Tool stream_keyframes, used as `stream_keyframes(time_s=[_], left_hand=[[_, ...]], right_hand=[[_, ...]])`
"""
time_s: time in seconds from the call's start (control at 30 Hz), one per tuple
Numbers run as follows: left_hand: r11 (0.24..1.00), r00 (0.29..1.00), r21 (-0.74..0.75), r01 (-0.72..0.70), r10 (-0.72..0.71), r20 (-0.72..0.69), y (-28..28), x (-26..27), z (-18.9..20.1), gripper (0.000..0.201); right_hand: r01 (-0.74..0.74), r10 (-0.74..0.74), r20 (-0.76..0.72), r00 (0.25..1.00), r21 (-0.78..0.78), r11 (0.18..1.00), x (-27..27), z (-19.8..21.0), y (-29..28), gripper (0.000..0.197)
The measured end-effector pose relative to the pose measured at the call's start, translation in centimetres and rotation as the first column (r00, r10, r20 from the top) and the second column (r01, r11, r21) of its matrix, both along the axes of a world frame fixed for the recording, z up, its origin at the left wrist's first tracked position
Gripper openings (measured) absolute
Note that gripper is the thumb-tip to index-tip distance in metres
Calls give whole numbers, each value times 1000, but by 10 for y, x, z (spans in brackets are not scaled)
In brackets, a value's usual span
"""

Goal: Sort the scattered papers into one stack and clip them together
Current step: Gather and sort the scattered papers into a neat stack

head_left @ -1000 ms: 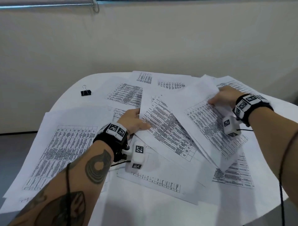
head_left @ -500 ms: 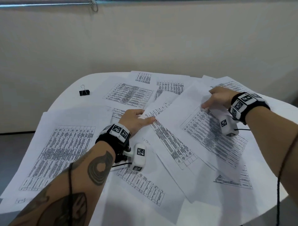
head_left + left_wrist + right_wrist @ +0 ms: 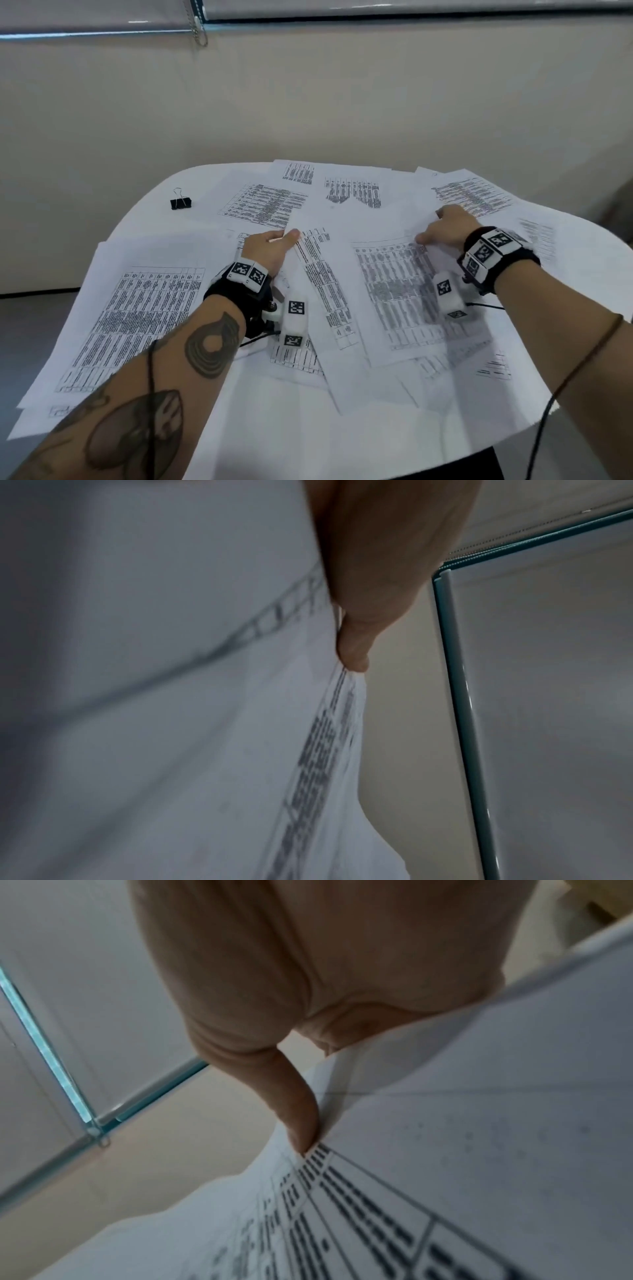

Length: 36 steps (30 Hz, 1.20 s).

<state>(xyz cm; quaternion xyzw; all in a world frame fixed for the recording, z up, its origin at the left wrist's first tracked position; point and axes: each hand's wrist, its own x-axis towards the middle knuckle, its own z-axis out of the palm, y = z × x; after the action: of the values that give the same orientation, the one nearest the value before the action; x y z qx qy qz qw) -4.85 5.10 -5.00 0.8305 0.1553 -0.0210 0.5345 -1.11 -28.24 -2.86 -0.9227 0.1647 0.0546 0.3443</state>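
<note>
Many printed white sheets lie scattered and overlapping on a white table. My left hand grips the far left edge of a long sheet in the middle, thumb on top. The left wrist view shows the thumb pinching that paper edge. My right hand holds the top of a sheet with a printed table. Its thumb presses on the print while the fingers are hidden behind the paper. A black binder clip lies alone at the far left of the table.
A large printed sheet hangs over the table's left edge. More sheets fan along the far edge, close to the beige wall. The grey floor shows at the left. Wrist cables trail over the papers.
My right hand has drawn its sheet leftward and nearer, over the middle pile. The sheet in my left hand has swung from a slant to nearly straight.
</note>
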Motion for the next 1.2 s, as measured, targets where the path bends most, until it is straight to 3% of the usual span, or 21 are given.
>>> stream_keyframes(time_s=[0.13,0.2,0.27,0.4,0.47,0.57,0.6,0.67,0.77,0.87,1.0,1.2], left_hand=[[1000,998,10,27,-26,-62,7,-16,3,41],[986,977,31,161,-155,-143,10,-24,7,46],[957,942,67,282,-264,-207,15,-30,10,38],[968,952,55,245,-229,-203,24,-43,12,28],[987,976,14,159,-155,-154,24,-43,9,20],[996,986,18,83,-79,-146,24,-43,9,55],[991,986,77,109,-98,-135,24,-42,7,60],[987,988,107,120,-108,-109,21,-43,5,50],[995,988,-14,97,-98,-118,10,-52,2,20],[991,986,-114,75,-91,-140,6,-55,-6,17],[991,991,-132,34,-51,-125,11,-46,-20,28],[986,993,-156,63,-77,-89,15,-41,-28,33]], right_hand=[[10,-10,-9,1000,-3,1000,-11,5,14,57],[52,-51,39,998,-21,998,-14,6,15,53],[93,-92,53,994,-1,996,-17,6,12,51],[56,-57,-52,997,-31,998,-35,4,7,56],[30,-33,-72,997,-40,999,-46,4,4,59],[34,-35,-136,990,-6,999,-60,5,8,94],[31,-28,-139,990,16,999,-64,5,12,93],[10,-4,-129,992,47,999,-71,8,26,75],[-44,41,-134,990,-23,999,-79,8,52,54],[-115,93,-151,984,-144,983,-83,4,77,35],[-216,162,-210,964,-269,939,-74,-1,100,44],[-223,166,-218,962,-275,935,-68,7,104,41]])
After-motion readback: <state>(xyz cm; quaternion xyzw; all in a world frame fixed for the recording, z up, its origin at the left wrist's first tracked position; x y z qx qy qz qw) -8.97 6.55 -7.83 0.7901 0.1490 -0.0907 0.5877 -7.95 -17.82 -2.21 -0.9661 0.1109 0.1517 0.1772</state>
